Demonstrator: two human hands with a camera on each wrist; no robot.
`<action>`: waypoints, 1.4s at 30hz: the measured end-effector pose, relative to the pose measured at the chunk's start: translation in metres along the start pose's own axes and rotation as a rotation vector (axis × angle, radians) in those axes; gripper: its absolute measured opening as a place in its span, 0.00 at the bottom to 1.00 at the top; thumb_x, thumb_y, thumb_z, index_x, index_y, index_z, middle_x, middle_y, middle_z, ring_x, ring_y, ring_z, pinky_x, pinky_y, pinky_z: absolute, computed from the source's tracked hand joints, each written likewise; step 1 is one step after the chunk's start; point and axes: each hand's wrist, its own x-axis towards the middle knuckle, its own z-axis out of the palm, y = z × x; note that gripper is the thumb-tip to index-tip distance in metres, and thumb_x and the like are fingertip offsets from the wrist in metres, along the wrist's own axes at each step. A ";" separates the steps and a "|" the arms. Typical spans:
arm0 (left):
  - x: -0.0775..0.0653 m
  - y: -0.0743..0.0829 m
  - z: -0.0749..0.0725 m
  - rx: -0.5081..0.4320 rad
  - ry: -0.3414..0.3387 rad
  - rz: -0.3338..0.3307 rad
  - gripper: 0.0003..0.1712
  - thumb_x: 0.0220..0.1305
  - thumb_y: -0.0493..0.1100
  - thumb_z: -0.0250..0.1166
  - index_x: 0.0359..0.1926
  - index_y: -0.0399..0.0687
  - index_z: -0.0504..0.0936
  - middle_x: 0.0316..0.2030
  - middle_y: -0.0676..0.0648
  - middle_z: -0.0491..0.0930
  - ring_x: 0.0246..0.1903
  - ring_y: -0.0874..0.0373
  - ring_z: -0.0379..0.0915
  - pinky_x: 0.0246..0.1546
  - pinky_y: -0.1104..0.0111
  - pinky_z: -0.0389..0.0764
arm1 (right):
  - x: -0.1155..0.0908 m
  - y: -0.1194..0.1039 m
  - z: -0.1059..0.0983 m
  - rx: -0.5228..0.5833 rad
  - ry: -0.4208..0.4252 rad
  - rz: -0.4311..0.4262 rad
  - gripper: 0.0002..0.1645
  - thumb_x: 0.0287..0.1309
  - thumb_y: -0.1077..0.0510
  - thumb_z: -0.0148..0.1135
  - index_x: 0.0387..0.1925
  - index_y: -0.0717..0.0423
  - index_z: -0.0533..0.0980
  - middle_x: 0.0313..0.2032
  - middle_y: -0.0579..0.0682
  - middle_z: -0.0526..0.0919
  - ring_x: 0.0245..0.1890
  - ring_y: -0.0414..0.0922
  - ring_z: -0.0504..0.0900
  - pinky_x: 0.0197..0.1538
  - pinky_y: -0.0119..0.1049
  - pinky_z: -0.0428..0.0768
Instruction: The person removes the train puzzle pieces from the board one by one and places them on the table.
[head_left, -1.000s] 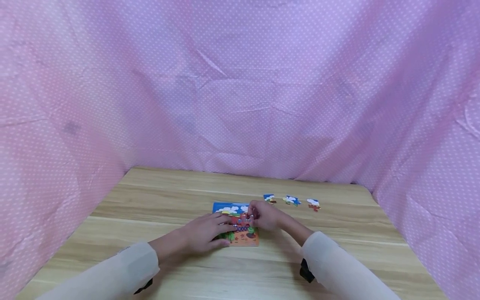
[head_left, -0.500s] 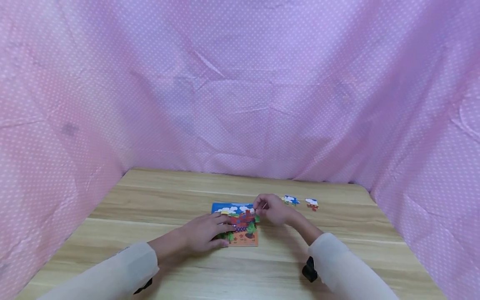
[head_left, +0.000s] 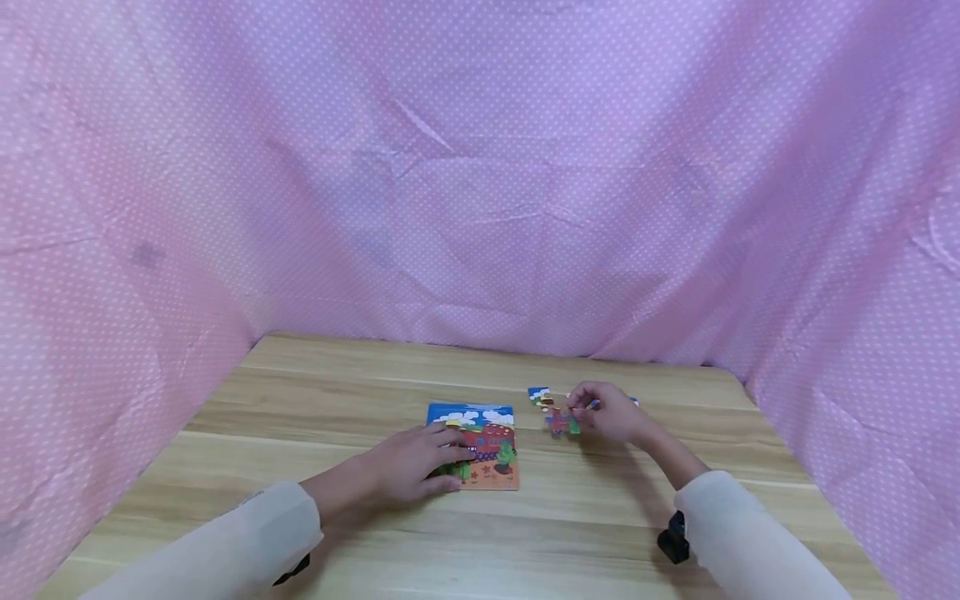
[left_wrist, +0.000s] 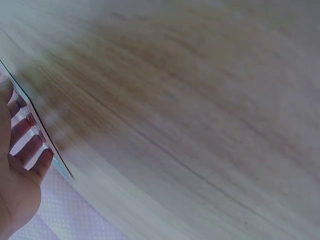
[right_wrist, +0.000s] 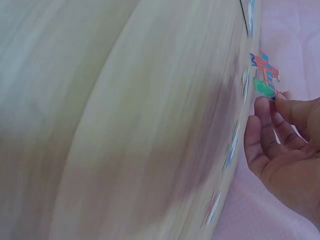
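A jigsaw puzzle (head_left: 495,475) with blue sky, clouds, a red vehicle and orange ground lies flat on the table. My left hand (head_left: 412,465) rests over its left part, fingers extended, and covers some of the picture; the left wrist view shows the fingers (left_wrist: 31,147) spread along its edge. To the right of the puzzle, my right hand (head_left: 611,414) pinches a red and green puzzle piece (head_left: 557,422) between thumb and fingertips. In the right wrist view this piece (right_wrist: 266,70) is held up above the tabletop.
One loose piece (head_left: 538,396) with blue and white on it lies behind the held piece. Other loose pieces are mostly hidden by the right hand in the head view. A wooden table (head_left: 480,542) carries everything, with pink dotted cloth (head_left: 480,208) around it.
My right hand has moved right, away from the puzzle and towards the loose pieces, with the red and green puzzle piece. The left hand has stayed in place.
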 end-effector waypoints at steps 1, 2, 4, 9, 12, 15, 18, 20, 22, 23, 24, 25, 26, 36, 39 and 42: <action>0.000 0.000 0.000 -0.001 0.000 -0.001 0.32 0.77 0.67 0.48 0.74 0.62 0.71 0.72 0.52 0.68 0.73 0.51 0.60 0.71 0.49 0.65 | -0.003 0.004 -0.005 0.011 0.003 0.011 0.06 0.66 0.74 0.58 0.42 0.66 0.77 0.38 0.56 0.79 0.37 0.47 0.78 0.37 0.35 0.82; 0.000 0.000 0.000 -0.003 0.000 -0.002 0.32 0.77 0.67 0.48 0.74 0.61 0.71 0.72 0.52 0.68 0.72 0.50 0.60 0.71 0.49 0.66 | -0.007 0.007 -0.009 0.020 0.008 0.020 0.06 0.66 0.74 0.58 0.42 0.66 0.77 0.38 0.56 0.79 0.37 0.47 0.78 0.37 0.36 0.83; 0.000 0.000 0.001 -0.002 0.003 -0.001 0.32 0.78 0.66 0.47 0.74 0.61 0.71 0.71 0.52 0.69 0.72 0.50 0.60 0.70 0.48 0.66 | -0.013 0.014 -0.018 0.058 0.005 0.031 0.06 0.65 0.75 0.57 0.42 0.68 0.77 0.38 0.58 0.79 0.36 0.47 0.78 0.37 0.37 0.84; -0.001 0.000 0.001 0.001 -0.004 -0.006 0.32 0.78 0.66 0.47 0.74 0.61 0.70 0.72 0.52 0.68 0.73 0.50 0.60 0.71 0.49 0.65 | -0.030 0.031 -0.039 0.102 -0.003 0.053 0.06 0.65 0.76 0.56 0.42 0.73 0.75 0.37 0.60 0.78 0.33 0.45 0.77 0.32 0.33 0.82; 0.000 0.000 0.000 0.001 -0.009 -0.011 0.32 0.77 0.67 0.48 0.75 0.62 0.70 0.72 0.52 0.68 0.73 0.49 0.59 0.71 0.48 0.65 | -0.038 0.041 -0.049 0.109 -0.014 0.090 0.06 0.66 0.75 0.56 0.43 0.74 0.74 0.36 0.59 0.77 0.31 0.45 0.76 0.29 0.32 0.79; 0.000 0.000 0.001 0.003 -0.007 -0.016 0.32 0.77 0.67 0.48 0.74 0.63 0.70 0.72 0.53 0.68 0.73 0.50 0.59 0.70 0.47 0.65 | -0.043 0.048 -0.055 0.099 -0.017 0.135 0.07 0.66 0.74 0.55 0.44 0.74 0.73 0.36 0.58 0.77 0.31 0.47 0.77 0.29 0.34 0.79; 0.000 0.000 0.001 0.005 -0.002 -0.008 0.32 0.77 0.66 0.49 0.74 0.62 0.71 0.72 0.53 0.68 0.73 0.50 0.60 0.70 0.48 0.66 | -0.046 0.056 -0.060 0.065 -0.022 0.169 0.07 0.66 0.74 0.55 0.45 0.73 0.73 0.35 0.57 0.77 0.32 0.48 0.77 0.30 0.36 0.80; 0.000 0.000 0.001 0.012 0.002 0.001 0.32 0.78 0.66 0.48 0.74 0.62 0.70 0.72 0.52 0.68 0.73 0.50 0.60 0.70 0.48 0.66 | -0.049 0.060 -0.063 0.043 -0.021 0.184 0.07 0.66 0.74 0.54 0.45 0.72 0.73 0.35 0.57 0.77 0.32 0.48 0.77 0.29 0.35 0.79; 0.001 0.001 0.000 0.015 0.004 0.006 0.32 0.78 0.65 0.48 0.75 0.61 0.70 0.72 0.52 0.68 0.73 0.50 0.60 0.70 0.49 0.66 | -0.050 0.063 -0.065 0.025 -0.024 0.184 0.07 0.67 0.74 0.53 0.45 0.73 0.73 0.34 0.57 0.77 0.31 0.48 0.76 0.29 0.35 0.78; 0.001 0.001 0.000 0.016 0.004 0.007 0.32 0.78 0.65 0.48 0.75 0.60 0.70 0.72 0.52 0.68 0.72 0.50 0.60 0.70 0.49 0.67 | -0.051 0.064 -0.066 0.020 -0.022 0.190 0.07 0.67 0.74 0.53 0.45 0.72 0.73 0.34 0.57 0.77 0.31 0.47 0.76 0.28 0.34 0.77; 0.000 0.001 0.000 0.017 0.002 0.007 0.32 0.79 0.64 0.48 0.75 0.60 0.69 0.72 0.52 0.68 0.72 0.50 0.60 0.70 0.49 0.67 | -0.051 0.065 -0.067 0.019 -0.023 0.193 0.07 0.68 0.74 0.53 0.45 0.73 0.73 0.33 0.56 0.77 0.30 0.47 0.76 0.28 0.34 0.77; 0.000 0.001 0.000 0.017 0.001 0.006 0.32 0.79 0.64 0.48 0.75 0.60 0.69 0.72 0.52 0.68 0.72 0.51 0.60 0.70 0.49 0.67 | -0.051 0.066 -0.067 0.014 -0.027 0.194 0.06 0.68 0.74 0.52 0.45 0.73 0.73 0.32 0.56 0.77 0.30 0.46 0.75 0.28 0.33 0.76; 0.000 0.001 0.000 0.017 0.000 0.006 0.32 0.79 0.64 0.48 0.75 0.59 0.69 0.72 0.52 0.68 0.72 0.50 0.60 0.70 0.49 0.67 | -0.050 0.068 -0.067 0.008 -0.035 0.193 0.06 0.69 0.73 0.52 0.44 0.72 0.73 0.32 0.55 0.77 0.30 0.46 0.75 0.28 0.33 0.76; -0.002 0.002 -0.001 0.004 -0.015 -0.007 0.33 0.78 0.66 0.46 0.75 0.59 0.70 0.72 0.52 0.68 0.74 0.49 0.59 0.71 0.48 0.65 | -0.046 0.066 -0.066 -0.042 -0.053 0.239 0.05 0.71 0.71 0.51 0.43 0.69 0.74 0.30 0.52 0.77 0.28 0.45 0.74 0.26 0.33 0.76; -0.002 0.002 -0.003 -0.014 -0.032 -0.020 0.33 0.78 0.67 0.47 0.75 0.61 0.69 0.73 0.52 0.67 0.74 0.49 0.58 0.71 0.48 0.64 | -0.045 0.065 -0.066 -0.042 -0.046 0.254 0.05 0.70 0.71 0.51 0.43 0.69 0.74 0.30 0.53 0.77 0.27 0.45 0.75 0.26 0.33 0.76; -0.002 0.002 -0.005 -0.022 -0.043 -0.025 0.33 0.77 0.67 0.48 0.75 0.62 0.69 0.73 0.53 0.67 0.74 0.50 0.57 0.71 0.49 0.64 | -0.045 0.064 -0.066 -0.035 -0.040 0.276 0.05 0.70 0.71 0.51 0.43 0.69 0.73 0.30 0.53 0.76 0.27 0.45 0.75 0.26 0.33 0.76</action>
